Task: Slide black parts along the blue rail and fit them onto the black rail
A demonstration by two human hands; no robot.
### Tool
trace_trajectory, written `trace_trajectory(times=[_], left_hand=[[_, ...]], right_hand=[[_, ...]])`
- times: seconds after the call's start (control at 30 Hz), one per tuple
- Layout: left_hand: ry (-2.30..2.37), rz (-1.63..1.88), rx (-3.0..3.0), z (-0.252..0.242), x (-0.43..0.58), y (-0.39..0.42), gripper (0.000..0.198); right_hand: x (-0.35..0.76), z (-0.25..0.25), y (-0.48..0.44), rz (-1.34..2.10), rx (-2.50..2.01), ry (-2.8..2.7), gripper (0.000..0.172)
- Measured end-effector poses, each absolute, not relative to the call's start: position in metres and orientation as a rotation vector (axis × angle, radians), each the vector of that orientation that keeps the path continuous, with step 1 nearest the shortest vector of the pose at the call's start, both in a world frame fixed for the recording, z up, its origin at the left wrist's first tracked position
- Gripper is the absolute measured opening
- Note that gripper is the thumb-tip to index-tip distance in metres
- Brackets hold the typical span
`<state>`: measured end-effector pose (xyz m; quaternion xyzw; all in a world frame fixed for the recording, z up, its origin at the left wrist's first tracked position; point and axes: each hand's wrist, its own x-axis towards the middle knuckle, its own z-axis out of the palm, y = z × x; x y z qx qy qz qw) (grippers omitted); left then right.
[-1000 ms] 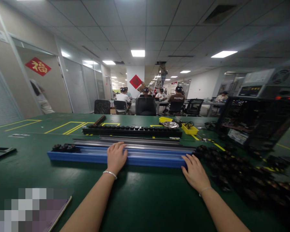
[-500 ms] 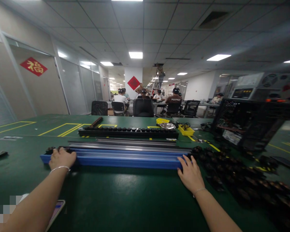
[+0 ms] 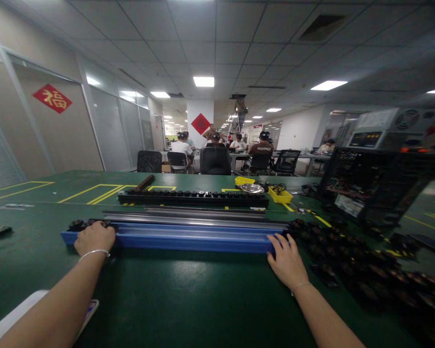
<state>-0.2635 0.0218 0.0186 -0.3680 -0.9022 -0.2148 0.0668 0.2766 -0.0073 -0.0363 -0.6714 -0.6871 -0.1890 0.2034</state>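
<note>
A long blue rail (image 3: 188, 240) lies across the green table (image 3: 188, 299) in front of me. My left hand (image 3: 94, 238) rests curled over its left end, beside a few small black parts (image 3: 80, 224) sitting in the rail. My right hand (image 3: 287, 262) holds the rail's right end, fingers wrapped on its edge. Grey metal rails (image 3: 195, 218) lie just behind the blue one.
A black strip with several black knobs (image 3: 192, 197) lies further back. A heap of black parts (image 3: 362, 270) covers the table at right. Yellow bins (image 3: 281, 195) and a metal bowl (image 3: 252, 188) stand behind; a black open case (image 3: 377, 186) at right. People sit at far tables.
My left hand slid from the middle of the blue rail to its left end and has stayed there. The right hand kept its place at the right end.
</note>
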Motion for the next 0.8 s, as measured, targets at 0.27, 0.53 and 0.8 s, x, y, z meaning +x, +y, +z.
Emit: trace_trajectory(times=[0.27,0.53,0.8], left_hand=[[-2.757,-0.781,-1.076,0.016,-0.256,0.022,0.052],[-2.799,-0.782,-1.083,0.015,-0.259,0.024,0.056],[-2.82,-0.86,-1.0,0.015,-0.252,0.028,0.059]], right_hand=[[0.278,-0.04,-0.003,-0.525,-1.846,-1.892,0.044],[0.277,-0.037,-0.004,-0.46,-1.874,-1.897,0.044],[0.27,-0.028,-0.004,-0.361,-1.974,-1.861,0.039]])
